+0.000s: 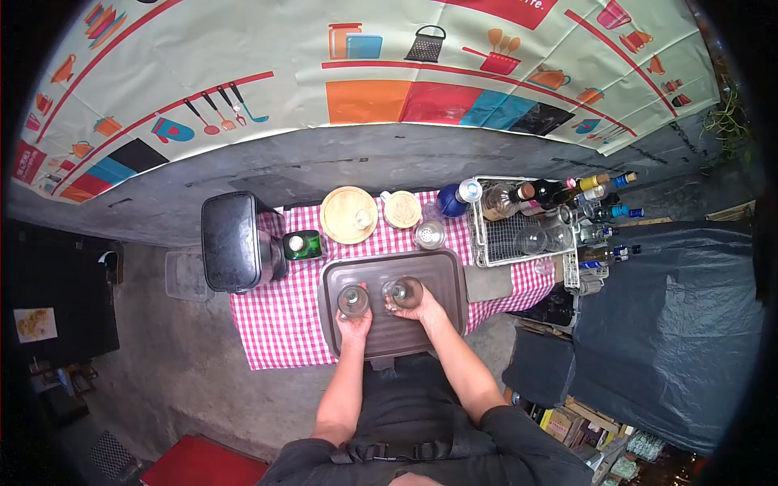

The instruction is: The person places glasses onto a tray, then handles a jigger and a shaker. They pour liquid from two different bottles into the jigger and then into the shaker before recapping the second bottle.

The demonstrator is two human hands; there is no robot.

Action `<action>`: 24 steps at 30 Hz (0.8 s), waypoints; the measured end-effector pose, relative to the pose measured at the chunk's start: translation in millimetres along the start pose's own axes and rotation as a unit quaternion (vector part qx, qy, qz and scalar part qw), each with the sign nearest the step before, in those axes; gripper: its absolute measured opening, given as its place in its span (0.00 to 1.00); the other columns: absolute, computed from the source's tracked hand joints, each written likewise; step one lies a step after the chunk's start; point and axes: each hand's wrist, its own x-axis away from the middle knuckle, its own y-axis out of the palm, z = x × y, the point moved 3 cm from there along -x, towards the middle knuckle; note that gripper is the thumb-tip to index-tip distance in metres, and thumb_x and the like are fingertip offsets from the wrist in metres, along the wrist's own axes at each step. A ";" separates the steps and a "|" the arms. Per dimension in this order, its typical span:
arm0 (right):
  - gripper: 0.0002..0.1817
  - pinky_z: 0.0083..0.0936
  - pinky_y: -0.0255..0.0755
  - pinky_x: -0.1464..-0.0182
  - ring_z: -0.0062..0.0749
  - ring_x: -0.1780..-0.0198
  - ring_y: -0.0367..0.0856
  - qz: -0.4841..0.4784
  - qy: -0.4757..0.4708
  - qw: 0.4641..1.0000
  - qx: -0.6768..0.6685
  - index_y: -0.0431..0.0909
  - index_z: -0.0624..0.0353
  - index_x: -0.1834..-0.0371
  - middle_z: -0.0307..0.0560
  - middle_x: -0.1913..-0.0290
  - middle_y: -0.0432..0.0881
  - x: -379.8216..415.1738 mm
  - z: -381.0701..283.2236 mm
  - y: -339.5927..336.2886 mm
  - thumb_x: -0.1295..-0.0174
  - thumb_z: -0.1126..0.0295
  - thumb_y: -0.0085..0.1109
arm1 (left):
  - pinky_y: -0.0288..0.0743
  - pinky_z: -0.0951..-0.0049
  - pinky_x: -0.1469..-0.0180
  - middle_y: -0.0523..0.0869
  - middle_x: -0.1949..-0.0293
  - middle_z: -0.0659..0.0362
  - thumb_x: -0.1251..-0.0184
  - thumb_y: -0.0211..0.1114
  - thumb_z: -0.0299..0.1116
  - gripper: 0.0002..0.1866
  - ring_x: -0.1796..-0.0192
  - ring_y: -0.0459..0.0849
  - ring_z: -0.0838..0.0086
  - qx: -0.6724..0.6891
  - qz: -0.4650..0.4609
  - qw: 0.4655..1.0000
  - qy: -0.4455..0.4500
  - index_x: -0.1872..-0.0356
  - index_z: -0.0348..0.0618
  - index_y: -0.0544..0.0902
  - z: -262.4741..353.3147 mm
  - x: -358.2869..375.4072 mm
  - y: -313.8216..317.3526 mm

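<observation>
Step, my read: handling two glasses over the tray, one per hand. Left to right:

Black bin at the far left of the checked tabletop, green bottle just beside it. Neither touched.

Left hand: closed around the left glass, gripping from its near side, fingers up along its right. Glass looks roughly upright, mouth toward me. Left forearm runs nearly straight out from my body, slight inward lean, elbow low and bent.

Tray: squarely in front of me, both glasses above its middle. Can't tell if either base touches it.

Right hand: gripping the right glass, palm on the near right side, fingertips showing at its left. Right forearm angles in from the right, more slanted than the left one. Mouth up too, maybe tilted a bit; can't be sure.

Glasses are near each other with a gap between. Next move calls for, I'd judge, firm grip on both, wrists level, gap kept so they don't clink.

Beyond the tray: board, shaker. Rack with bottles on the right, clear of my right arm.
</observation>
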 end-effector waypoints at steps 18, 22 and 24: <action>0.28 0.62 0.81 0.49 0.57 0.52 0.85 0.103 -0.070 0.977 0.174 0.77 0.53 0.42 0.54 0.50 0.84 15.6 11.4 -3.0 0.27 0.41 0.51 | 0.88 0.64 0.52 0.84 0.50 0.47 0.17 0.50 0.46 0.23 0.49 0.88 0.60 -0.614 0.166 0.763 0.119 0.38 0.35 0.71 40.1 69.4 14.2; 0.33 0.71 0.76 0.44 0.59 0.48 0.82 0.014 -0.111 0.979 0.168 0.71 0.49 0.31 0.57 0.43 0.79 33.7 19.7 5.1 0.26 0.36 0.46 | 0.87 0.71 0.57 0.81 0.59 0.57 0.20 0.60 0.39 0.14 0.56 0.87 0.71 -0.710 0.056 0.668 0.215 0.47 0.38 0.75 30.8 78.5 31.8; 0.32 0.70 0.77 0.45 0.57 0.49 0.83 0.004 -0.106 0.981 0.160 0.71 0.48 0.32 0.55 0.44 0.80 29.7 20.9 9.2 0.26 0.36 0.46 | 0.88 0.69 0.55 0.81 0.55 0.56 0.17 0.56 0.38 0.14 0.52 0.88 0.67 -0.723 0.018 0.667 0.180 0.53 0.35 0.77 21.6 76.3 30.6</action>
